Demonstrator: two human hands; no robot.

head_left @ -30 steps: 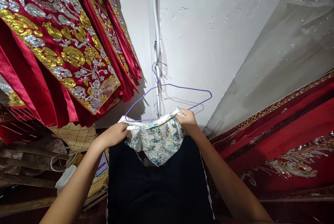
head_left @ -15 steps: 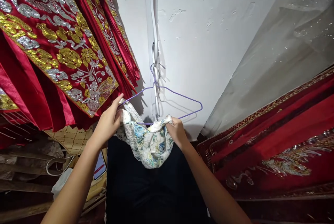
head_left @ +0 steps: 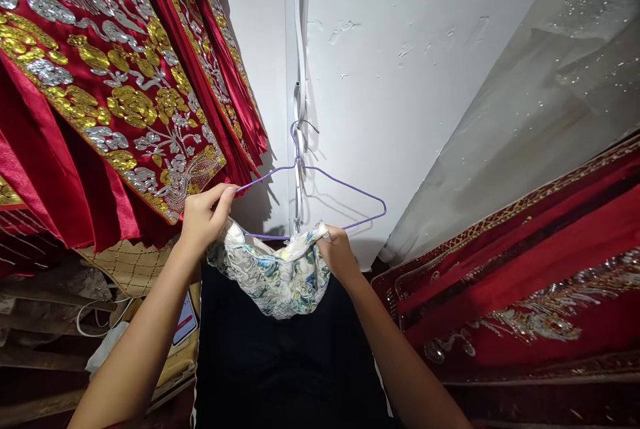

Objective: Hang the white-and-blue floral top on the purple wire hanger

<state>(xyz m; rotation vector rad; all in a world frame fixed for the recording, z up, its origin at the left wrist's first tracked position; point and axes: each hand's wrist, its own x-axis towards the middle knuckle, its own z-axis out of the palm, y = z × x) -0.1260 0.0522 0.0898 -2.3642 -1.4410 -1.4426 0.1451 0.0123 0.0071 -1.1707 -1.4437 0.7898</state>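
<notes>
Open room between hanger (head_left: pixel 345 183) and veil (head_left: pixel 500 129), wall (head_left: pixel 380 109) behind, red costume (head_left: pixel 140 99) near left hand (head_left: pixel 204 217), red gown (head_left: pixel 525 282) beyond right hand (head_left: pixel 340 254)

Purple hanger (head_left: pixel 342 182), upright, bunched floral garment (head_left: pixel 280 285), sagging below

The purple hanger (head_left: pixel 297 161) looks smooth, slightly glossy. Below it, the floral garment (head_left: pixel 285 285) is wrinkled cloth; left of it, the red pleats (head_left: pixel 50 142) shine like satin; behind it, the wall (head_left: pixel 380 109) has rough marks.
</notes>
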